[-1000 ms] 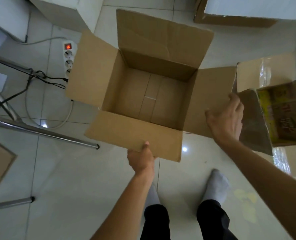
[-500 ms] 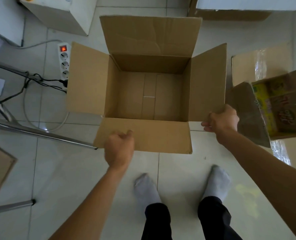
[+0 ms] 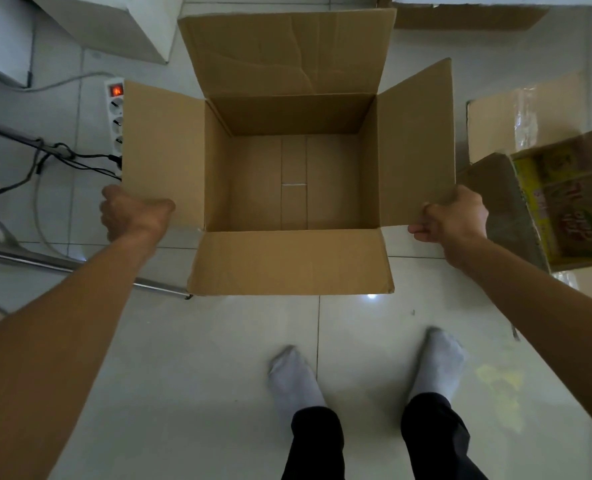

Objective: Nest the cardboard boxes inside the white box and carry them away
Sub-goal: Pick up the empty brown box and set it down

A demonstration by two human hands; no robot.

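Observation:
A large brown cardboard box [image 3: 292, 181] sits open in front of me on the tiled floor, all flaps spread, nothing inside it. My left hand [image 3: 131, 211] grips the near corner of its left flap. My right hand [image 3: 455, 218] pinches the near corner of its right flap. A smaller cardboard box with yellow and red print [image 3: 561, 199] lies tilted at the right edge. A white box [image 3: 114, 24] stands at the top left, partly cut off by the frame.
A white power strip [image 3: 115, 117] with a lit red switch and black cables lies left of the box. Metal furniture legs [image 3: 62, 265] cross the floor at left. A flat cardboard sheet [image 3: 526, 116] lies at right. My socked feet [image 3: 294, 379] stand behind the box.
My left hand left the front flap and took the left flap's corner. My right hand closed on the right flap. The box has turned square to me.

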